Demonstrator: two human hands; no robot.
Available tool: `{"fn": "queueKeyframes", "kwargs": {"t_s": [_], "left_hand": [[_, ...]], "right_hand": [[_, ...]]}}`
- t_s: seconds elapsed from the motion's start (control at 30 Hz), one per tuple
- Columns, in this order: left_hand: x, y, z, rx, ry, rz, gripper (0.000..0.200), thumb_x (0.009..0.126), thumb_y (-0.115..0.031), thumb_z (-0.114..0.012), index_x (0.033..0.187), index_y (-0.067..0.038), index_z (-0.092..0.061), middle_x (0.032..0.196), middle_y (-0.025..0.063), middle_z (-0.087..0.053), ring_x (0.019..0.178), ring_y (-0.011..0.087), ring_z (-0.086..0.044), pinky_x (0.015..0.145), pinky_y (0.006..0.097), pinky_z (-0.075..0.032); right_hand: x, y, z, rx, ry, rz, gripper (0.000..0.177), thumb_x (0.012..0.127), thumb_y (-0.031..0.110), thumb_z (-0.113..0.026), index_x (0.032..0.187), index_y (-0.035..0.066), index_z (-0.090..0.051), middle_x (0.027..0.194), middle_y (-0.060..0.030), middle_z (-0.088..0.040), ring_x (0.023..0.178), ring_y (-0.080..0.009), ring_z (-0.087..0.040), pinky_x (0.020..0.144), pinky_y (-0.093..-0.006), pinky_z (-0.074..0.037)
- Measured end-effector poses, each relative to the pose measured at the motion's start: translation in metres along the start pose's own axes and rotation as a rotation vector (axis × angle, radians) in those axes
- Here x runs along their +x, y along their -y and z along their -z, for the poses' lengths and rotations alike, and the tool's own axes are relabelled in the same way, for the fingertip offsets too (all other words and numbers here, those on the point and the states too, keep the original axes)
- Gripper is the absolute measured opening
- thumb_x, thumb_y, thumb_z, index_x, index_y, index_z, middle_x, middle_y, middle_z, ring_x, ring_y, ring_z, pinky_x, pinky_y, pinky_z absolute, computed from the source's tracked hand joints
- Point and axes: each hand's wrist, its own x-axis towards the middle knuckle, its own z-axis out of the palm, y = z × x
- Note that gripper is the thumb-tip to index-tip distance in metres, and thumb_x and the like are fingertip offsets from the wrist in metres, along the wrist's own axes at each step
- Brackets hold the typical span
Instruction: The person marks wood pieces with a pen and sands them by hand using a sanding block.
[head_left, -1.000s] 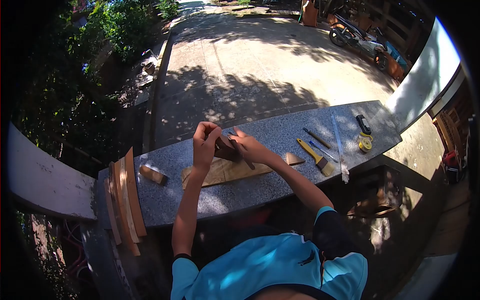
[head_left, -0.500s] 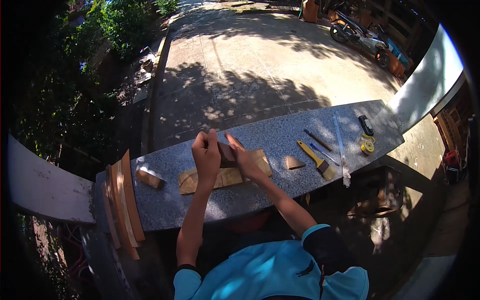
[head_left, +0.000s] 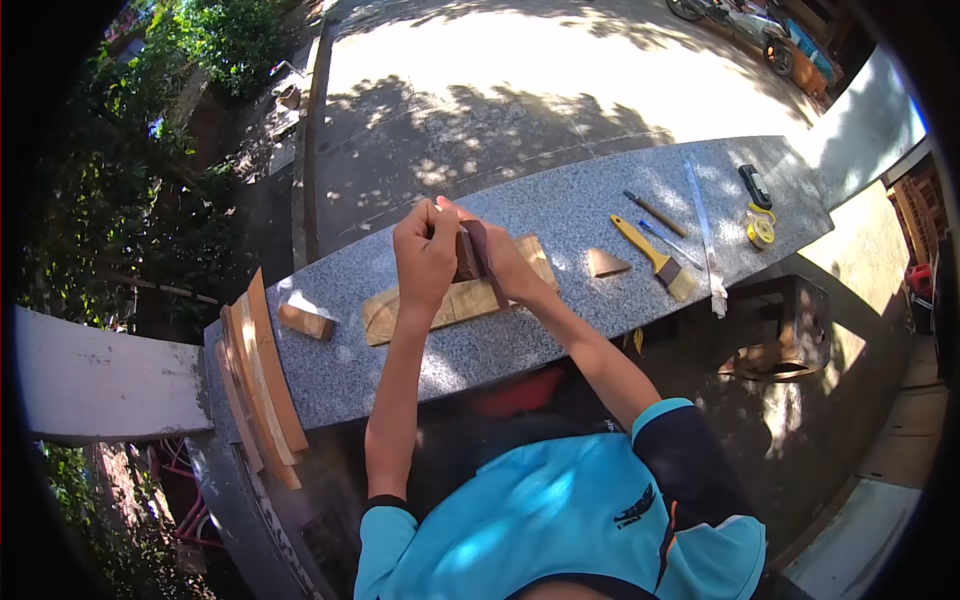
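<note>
Above the stone bench top, my left hand has its fingers closed on a small dark brown wooden block. My right hand grips a reddish-brown strip that looks like sandpaper against the block's right side. Below both hands lies a longer pale wooden board, partly hidden by my left wrist and the strip. A wedge-shaped wooden piece rests to the right of my right hand. Another small wooden block sits to the left of the board.
On the speckled grey bench lie a yellow-handled brush, a blue pen, a brown-handled tool, a metal ruler, a black-handled item and a yellow tape roll. Curved wooden strips lie over the left end.
The sandpaper-like strip now stands upright along the block's right side, its lower end hanging below my right hand. My hands have turned the block. The camera view has tilted downward.
</note>
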Motion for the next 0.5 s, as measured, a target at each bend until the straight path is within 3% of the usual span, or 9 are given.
{"fn": "queueKeyframes", "kwargs": {"t_s": [0.1, 0.17, 0.23, 0.27, 0.37, 0.4, 0.5], "left_hand": [[-0.003, -0.001, 0.005, -0.031, 0.092, -0.052, 0.033, 0.088, -0.011, -0.051, 0.059, -0.008, -0.034, 0.057, -0.0058, -0.034, 0.055, 0.0015, -0.031, 0.049, 0.0204, -0.028], [-0.005, 0.000, 0.001, -0.045, 0.139, -0.101, 0.033, 0.088, -0.012, -0.051, 0.059, -0.007, -0.036, 0.056, -0.0052, -0.035, 0.054, 0.0024, -0.030, 0.047, 0.0213, -0.026], [-0.010, -0.001, 0.003, -0.048, 0.212, -0.105, 0.032, 0.087, -0.011, -0.051, 0.059, -0.006, -0.036, 0.057, -0.0047, -0.035, 0.054, 0.0028, -0.031, 0.048, 0.0208, -0.027], [-0.013, -0.004, 0.008, -0.038, 0.247, -0.110, 0.032, 0.087, -0.011, -0.051, 0.060, -0.006, -0.036, 0.057, -0.0044, -0.036, 0.054, 0.0030, -0.031, 0.048, 0.0206, -0.028], [-0.013, 0.005, 0.021, -0.041, 0.261, -0.158, 0.031, 0.087, -0.009, -0.051, 0.060, -0.006, -0.036, 0.058, -0.0036, -0.037, 0.055, 0.0034, -0.032, 0.050, 0.0211, -0.029], [-0.010, 0.002, 0.021, -0.044, 0.273, -0.159, 0.031, 0.087, -0.009, -0.050, 0.060, -0.006, -0.036, 0.058, -0.0035, -0.037, 0.056, 0.0033, -0.033, 0.050, 0.0212, -0.030], [-0.014, 0.002, 0.021, -0.069, 0.241, -0.123, 0.031, 0.087, -0.008, -0.050, 0.059, -0.006, -0.036, 0.059, -0.0032, -0.037, 0.057, 0.0033, -0.035, 0.052, 0.0213, -0.033]], "right_hand": [[-0.001, -0.026, 0.003, 0.194, -0.179, -0.363, 0.051, 0.093, 0.033, -0.029, 0.132, 0.002, -0.037, 0.126, -0.0189, -0.048, 0.114, -0.0259, -0.048, 0.097, -0.0325, -0.035], [-0.003, -0.025, 0.002, 0.063, -0.133, -0.147, 0.051, 0.094, 0.035, -0.029, 0.130, 0.002, -0.040, 0.122, -0.0201, -0.049, 0.113, -0.0250, -0.049, 0.095, -0.0337, -0.036], [-0.018, 0.028, -0.006, -0.002, -0.067, 0.131, 0.052, 0.094, 0.038, -0.027, 0.129, 0.002, -0.041, 0.123, -0.0214, -0.049, 0.114, -0.0257, -0.048, 0.096, -0.0338, -0.036], [-0.021, 0.014, -0.003, -0.074, -0.045, 0.116, 0.053, 0.094, 0.037, -0.025, 0.129, 0.000, -0.041, 0.123, -0.0236, -0.048, 0.118, -0.0286, -0.045, 0.099, -0.0337, -0.033], [-0.017, -0.030, 0.013, -0.069, -0.051, -0.286, 0.050, 0.094, 0.031, -0.026, 0.129, -0.001, -0.041, 0.123, -0.0244, -0.048, 0.120, -0.0309, -0.042, 0.102, -0.0353, -0.029], [-0.017, -0.040, 0.000, -0.220, -0.194, -0.149, 0.050, 0.094, 0.029, -0.025, 0.126, -0.005, -0.041, 0.125, -0.0229, -0.046, 0.121, -0.0321, -0.041, 0.102, -0.0372, -0.028], [-0.032, 0.025, -0.021, -0.203, -0.129, 0.293, 0.052, 0.094, 0.028, -0.020, 0.125, -0.008, -0.039, 0.130, -0.0216, -0.042, 0.122, -0.0339, -0.039, 0.103, -0.0375, -0.028]]}}
